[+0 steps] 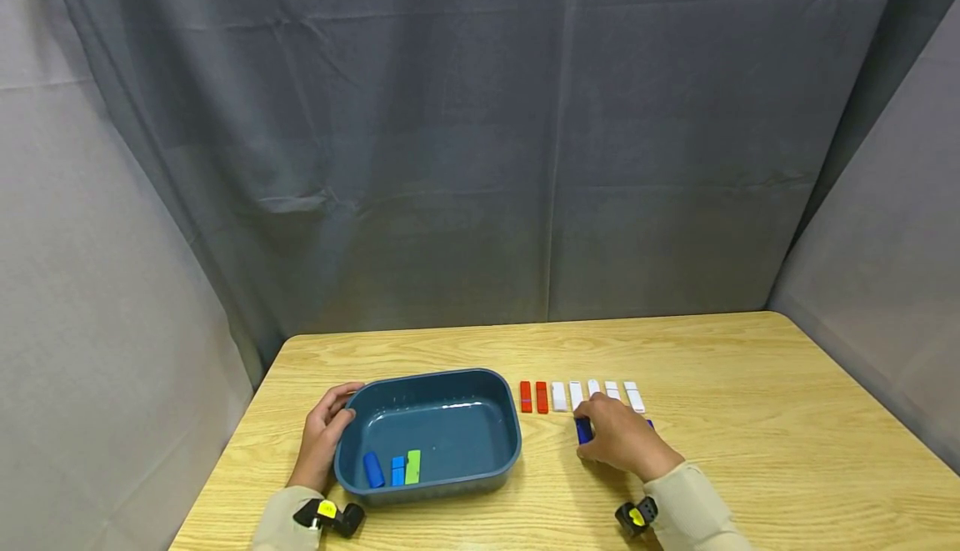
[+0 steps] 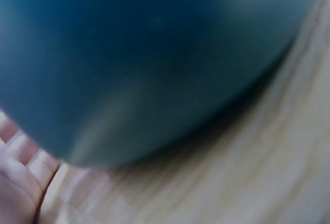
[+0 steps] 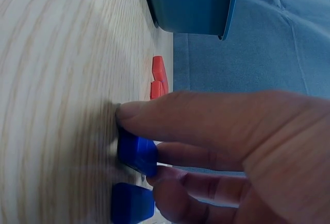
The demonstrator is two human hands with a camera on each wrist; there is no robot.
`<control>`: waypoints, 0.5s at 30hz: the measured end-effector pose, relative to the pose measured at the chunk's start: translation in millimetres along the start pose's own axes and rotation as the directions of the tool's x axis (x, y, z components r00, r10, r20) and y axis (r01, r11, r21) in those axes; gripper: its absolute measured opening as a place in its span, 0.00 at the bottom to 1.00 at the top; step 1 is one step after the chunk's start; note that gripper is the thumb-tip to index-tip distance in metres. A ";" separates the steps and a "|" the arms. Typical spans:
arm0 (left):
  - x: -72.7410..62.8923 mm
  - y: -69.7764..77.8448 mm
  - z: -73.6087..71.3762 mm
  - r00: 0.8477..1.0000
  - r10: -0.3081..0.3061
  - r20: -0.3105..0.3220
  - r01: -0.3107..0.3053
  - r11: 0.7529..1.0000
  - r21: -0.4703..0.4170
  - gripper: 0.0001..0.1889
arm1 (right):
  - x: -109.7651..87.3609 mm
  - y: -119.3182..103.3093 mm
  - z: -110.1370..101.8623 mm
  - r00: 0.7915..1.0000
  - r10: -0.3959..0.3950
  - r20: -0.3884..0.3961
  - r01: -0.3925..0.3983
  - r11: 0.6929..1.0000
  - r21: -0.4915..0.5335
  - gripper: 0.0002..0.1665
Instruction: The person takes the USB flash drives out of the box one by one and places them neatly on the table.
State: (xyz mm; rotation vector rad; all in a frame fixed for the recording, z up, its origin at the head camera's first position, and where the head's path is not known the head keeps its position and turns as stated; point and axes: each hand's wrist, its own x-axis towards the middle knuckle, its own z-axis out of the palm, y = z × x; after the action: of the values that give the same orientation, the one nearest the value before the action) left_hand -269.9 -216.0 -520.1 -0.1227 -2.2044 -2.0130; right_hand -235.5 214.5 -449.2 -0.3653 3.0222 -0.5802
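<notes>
My right hand [image 1: 621, 434] pinches a small dark blue plastic piece [image 1: 584, 430] between thumb and fingers, low over the wooden table. In the right wrist view the thumb lies across the end of this blue piece [image 3: 136, 151]. A second dark blue piece [image 3: 132, 203] lies right beside it, mostly covered by the hand in the head view. At the left, my left hand [image 1: 324, 436] holds the rim of a dark teal tub [image 1: 427, 494], thumb at the edge and fingers along the outside. Inside lie a blue piece [image 1: 373, 469], a lighter blue one [image 1: 398, 471] and a green one [image 1: 412, 467].
Right of the tub, two red pieces [image 1: 542, 398] and several white pieces [image 1: 559, 396] stand in a row on the table [image 1: 750, 418]. A grey curtain [image 1: 450, 159] hangs behind the table, with pale cloth [image 1: 885, 242] at the sides.
</notes>
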 end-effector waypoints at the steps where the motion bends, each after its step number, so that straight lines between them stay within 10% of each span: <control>1: -0.1 -0.6 0.1 1.000 0.002 -0.002 -0.002 1.000 0.001 0.20 | -0.1 0.0 -0.1 1.000 0.001 0.000 -0.001 1.000 0.000 0.27; 15: 1.7 -3.5 -1.3 1.000 -0.015 -0.002 0.015 1.000 0.002 0.20 | 0.1 1.1 0.0 1.000 -0.001 0.007 0.001 1.000 -0.002 0.27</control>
State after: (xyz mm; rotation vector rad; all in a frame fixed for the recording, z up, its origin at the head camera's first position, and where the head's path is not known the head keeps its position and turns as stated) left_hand -272.0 -217.7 -523.1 -0.1035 -2.2126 -2.0181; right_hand -235.8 215.5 -449.7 -0.3678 3.0166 -0.5741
